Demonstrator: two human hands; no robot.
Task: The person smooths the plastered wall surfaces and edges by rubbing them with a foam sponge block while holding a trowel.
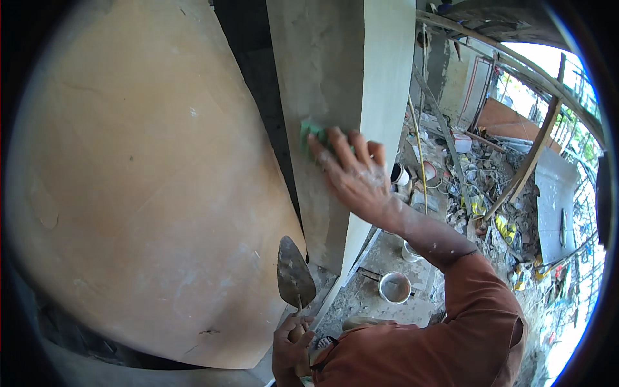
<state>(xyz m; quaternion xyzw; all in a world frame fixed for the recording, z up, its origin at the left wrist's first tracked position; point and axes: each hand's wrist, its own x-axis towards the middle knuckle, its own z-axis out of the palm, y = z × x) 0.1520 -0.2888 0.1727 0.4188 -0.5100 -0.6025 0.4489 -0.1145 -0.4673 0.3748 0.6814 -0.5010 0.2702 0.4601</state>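
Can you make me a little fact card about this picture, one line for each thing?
Left hand: holding a trowel, blade up
Right hand: holding a green pad, maybe a sponge, against the column
Column sides: grey one facing the person, paler one on the right
Far left: big tan board
Lower right of column: round pan with handle
Farther right: scattered rubble

The person wore a rust-coloured shirt (412,351) of plain, matte cloth, creased at the shoulder. Its right sleeve (477,284) was short and softly folded, ending near the elbow. The right grip (358,177) was bare, with pale, chalky smears over its back and knuckles, and light flecks dotted the right forearm (429,233). The left grip (290,349) was bare as well, its details partly lost in shade.
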